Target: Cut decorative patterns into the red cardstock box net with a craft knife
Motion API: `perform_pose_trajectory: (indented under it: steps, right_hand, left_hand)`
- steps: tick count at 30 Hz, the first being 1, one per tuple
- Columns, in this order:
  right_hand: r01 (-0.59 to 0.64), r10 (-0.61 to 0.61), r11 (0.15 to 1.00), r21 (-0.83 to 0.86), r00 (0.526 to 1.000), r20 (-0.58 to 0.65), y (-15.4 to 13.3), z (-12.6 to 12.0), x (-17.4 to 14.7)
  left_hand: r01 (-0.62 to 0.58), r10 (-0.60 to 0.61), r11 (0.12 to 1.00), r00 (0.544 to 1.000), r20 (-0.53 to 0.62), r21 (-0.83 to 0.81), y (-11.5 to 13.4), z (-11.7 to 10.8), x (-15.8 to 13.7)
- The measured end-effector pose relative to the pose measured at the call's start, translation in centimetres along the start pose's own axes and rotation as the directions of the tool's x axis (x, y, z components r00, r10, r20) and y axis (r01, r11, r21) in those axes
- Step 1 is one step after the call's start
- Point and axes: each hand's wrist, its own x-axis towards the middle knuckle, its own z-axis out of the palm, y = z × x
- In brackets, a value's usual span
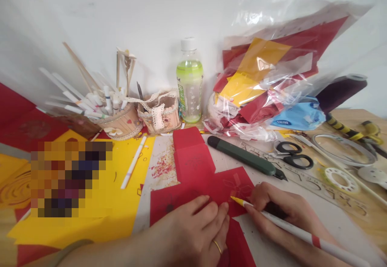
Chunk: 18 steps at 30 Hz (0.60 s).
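A red paper sheet [196,170] cut into a cross-like shape lies on the table in front of me. My left hand [193,230] presses flat on its near part, a ring on one finger. My right hand [278,210] grips a thin white craft pen [302,234] with a yellow tip, and the tip touches the red paper near a faint cut flower pattern [237,184].
A green utility knife [244,156], black scissors [294,154] and a clear stencil ruler [329,182] lie to the right. At the back stand a drink bottle [190,81], two craft-stick holders [121,117] with pens, and a plastic bag of coloured paper [266,77]. Yellow paper [127,194] covers the left.
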Motion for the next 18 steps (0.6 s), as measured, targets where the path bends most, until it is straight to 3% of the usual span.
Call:
perform_pose_trajectory:
  steps: [12,18]
  right_hand:
    - [0.047,-0.046,0.999,-0.016,0.998,0.045,0.94,0.06,-0.21]
    - [-0.031,0.033,0.999,0.019,0.995,-0.096,1.01,-0.14,-0.17]
  left_hand:
    - [0.019,-0.019,1.000,1.000,-0.001,0.001,-0.03,-0.05,0.10]
    - [0.021,-0.021,1.000,1.000,-0.003,-0.016,-0.07,-0.32,0.09]
